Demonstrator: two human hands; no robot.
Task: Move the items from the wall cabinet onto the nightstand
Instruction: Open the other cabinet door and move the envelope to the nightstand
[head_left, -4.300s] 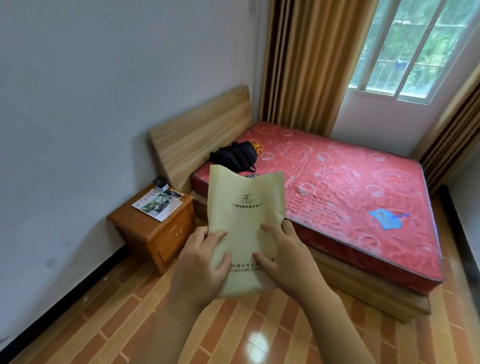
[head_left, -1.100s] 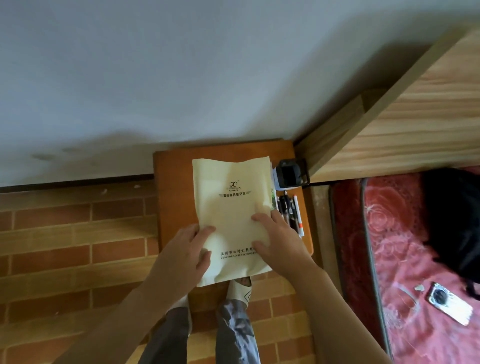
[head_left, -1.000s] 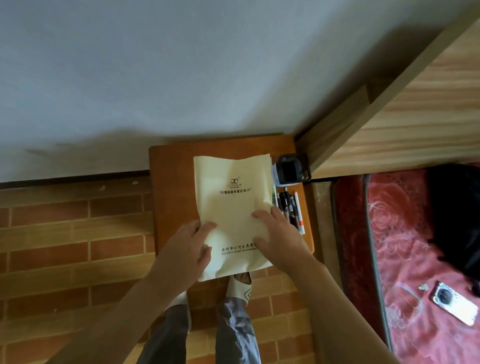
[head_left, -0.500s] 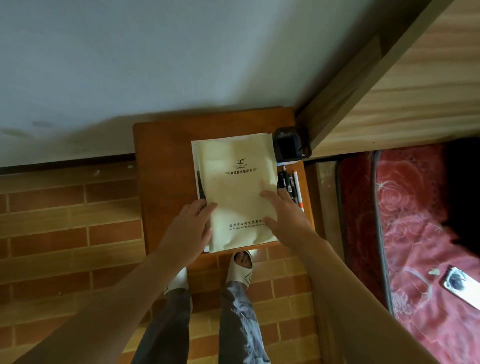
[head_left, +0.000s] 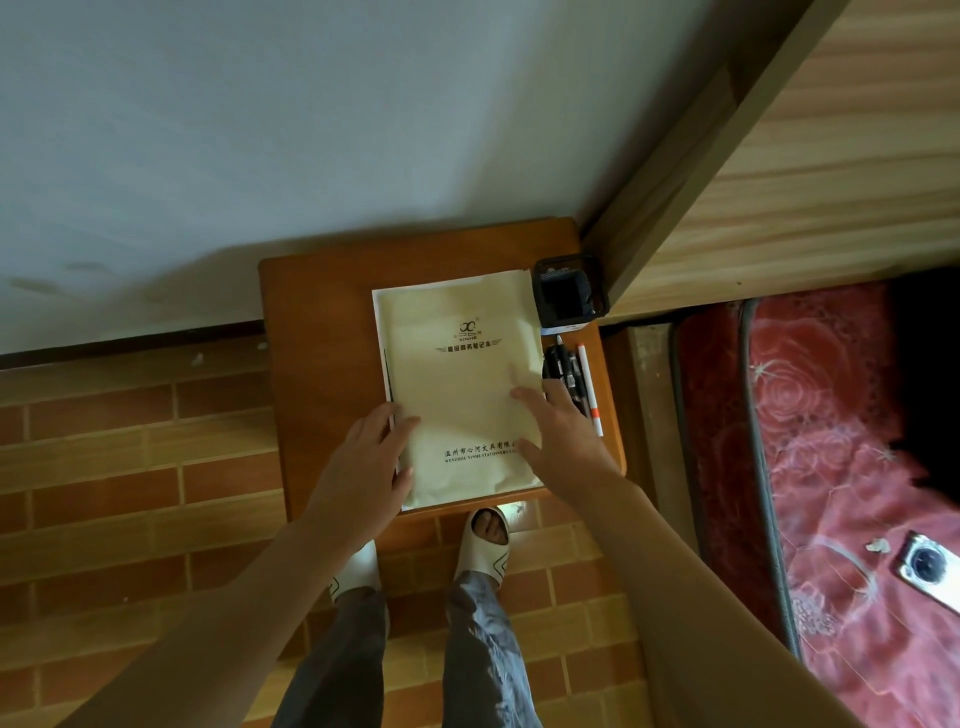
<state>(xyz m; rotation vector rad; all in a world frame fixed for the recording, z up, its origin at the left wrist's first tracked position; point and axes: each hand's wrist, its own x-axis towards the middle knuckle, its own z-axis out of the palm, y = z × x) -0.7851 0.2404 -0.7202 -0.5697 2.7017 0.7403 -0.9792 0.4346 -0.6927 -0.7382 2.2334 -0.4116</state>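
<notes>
Since half a second ago our hands have loosened on the cream notebook (head_left: 460, 384), and it now lies flat on the nightstand (head_left: 322, 332), toward the right side of the top, with its near edge just at the front edge. Under it we see a thin white border of another sheet (head_left: 378, 332) along its left and near edges; what that sheet is we cannot tell, because the notebook hides almost all of it. Our left hand (head_left: 363, 470) rests spread at the near left corner of the notebook, the fingertips on the cover. Our right hand (head_left: 563, 439) lies spread at the near right part, palm down, and it covers the end of the printed line there. Neither hand is pinching anything. At the far right corner of the top stands a black mesh holder (head_left: 570, 292), touching the wooden headboard (head_left: 831, 171). Some pens (head_left: 576, 374) lie along the right edge, just beside the notebook, their near ends partly hidden by our right fingers. On the red mattress (head_left: 831, 415) a phone (head_left: 930, 569) is cut off by the frame's right edge. Our two slippers (head_left: 485, 545) show below the front edge.
</notes>
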